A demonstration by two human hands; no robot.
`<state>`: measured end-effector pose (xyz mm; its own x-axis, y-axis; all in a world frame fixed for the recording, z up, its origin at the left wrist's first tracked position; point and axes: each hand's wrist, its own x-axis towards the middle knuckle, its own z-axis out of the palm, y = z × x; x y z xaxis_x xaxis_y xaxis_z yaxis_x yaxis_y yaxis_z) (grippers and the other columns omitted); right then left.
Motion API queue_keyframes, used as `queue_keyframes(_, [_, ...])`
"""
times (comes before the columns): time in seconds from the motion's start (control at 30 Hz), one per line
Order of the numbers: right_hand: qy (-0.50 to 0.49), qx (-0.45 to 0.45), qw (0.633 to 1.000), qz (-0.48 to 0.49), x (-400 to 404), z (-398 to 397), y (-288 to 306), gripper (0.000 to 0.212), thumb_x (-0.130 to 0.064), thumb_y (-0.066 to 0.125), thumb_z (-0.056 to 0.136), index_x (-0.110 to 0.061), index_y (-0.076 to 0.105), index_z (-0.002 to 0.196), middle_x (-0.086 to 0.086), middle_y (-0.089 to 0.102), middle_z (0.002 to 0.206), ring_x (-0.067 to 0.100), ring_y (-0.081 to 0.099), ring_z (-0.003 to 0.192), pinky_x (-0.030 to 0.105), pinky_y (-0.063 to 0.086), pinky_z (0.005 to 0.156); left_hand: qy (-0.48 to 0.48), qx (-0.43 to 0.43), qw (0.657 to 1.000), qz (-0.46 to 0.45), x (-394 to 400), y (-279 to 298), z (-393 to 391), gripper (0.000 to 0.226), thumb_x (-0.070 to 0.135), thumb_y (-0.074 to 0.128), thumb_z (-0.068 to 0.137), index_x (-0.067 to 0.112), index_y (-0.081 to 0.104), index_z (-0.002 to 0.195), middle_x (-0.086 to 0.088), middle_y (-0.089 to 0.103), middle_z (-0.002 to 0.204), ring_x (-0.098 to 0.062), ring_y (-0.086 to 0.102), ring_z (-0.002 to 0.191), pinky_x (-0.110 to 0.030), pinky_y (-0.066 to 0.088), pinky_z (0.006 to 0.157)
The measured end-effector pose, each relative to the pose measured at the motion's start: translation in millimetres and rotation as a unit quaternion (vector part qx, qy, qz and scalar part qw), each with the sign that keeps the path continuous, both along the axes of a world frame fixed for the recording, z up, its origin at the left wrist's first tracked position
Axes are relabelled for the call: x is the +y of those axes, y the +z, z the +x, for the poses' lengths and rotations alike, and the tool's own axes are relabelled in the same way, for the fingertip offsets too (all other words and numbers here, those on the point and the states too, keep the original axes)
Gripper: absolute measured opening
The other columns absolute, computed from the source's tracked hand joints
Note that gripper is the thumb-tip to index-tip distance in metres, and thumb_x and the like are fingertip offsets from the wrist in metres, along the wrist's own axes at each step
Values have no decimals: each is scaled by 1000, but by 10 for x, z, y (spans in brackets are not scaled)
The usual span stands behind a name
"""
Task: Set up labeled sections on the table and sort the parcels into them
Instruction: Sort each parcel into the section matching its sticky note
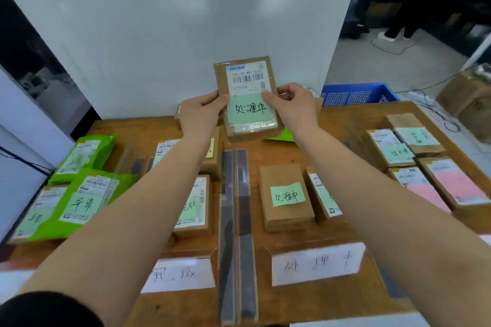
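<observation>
While the left hand (199,111) and right hand (290,104) grip the flat brown cardboard parcel (249,99) upright, its green note can be read for sorting.

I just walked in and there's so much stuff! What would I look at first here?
Probably the brown parcel held up in the middle by the left hand and the right hand, with a green handwritten note on it. Next, the bright green bags piled at the table's left side. Then the dark strips running down the wooden table, splitting it into sections.
</observation>
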<state>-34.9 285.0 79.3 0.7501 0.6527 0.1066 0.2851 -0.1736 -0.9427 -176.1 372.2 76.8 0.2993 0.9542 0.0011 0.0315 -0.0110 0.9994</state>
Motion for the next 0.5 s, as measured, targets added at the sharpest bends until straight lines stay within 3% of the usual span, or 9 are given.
queue_keyframes(0.13, [-32,-6,999,8,-492,-327,95,30,-33,71,79,-9,62,95,7,69,98,22,66,92,43,54,84,-48,-15,999,2,-371,77,-249,20,19,68,82,18,71,101,12,72,77,-5,70,75,-29,59,71])
queue_keyframes(0.33, [-73,3,997,12,-1107,-664,86,32,-31,71,79,-9,64,100,6,69,100,21,66,94,45,54,84,-95,-19,995,11,-886,89,-480,28,19,68,81,14,68,109,-1,73,99,-14,68,93,-40,55,87])
queue_keyframes(0.5, [-88,4,996,4,-1420,-659,96,28,-33,71,79,-13,61,96,3,69,98,17,67,89,43,56,80,-122,-27,992,-9,-1133,105,-472,28,18,69,81,12,68,108,0,73,100,-13,68,91,-39,55,87])
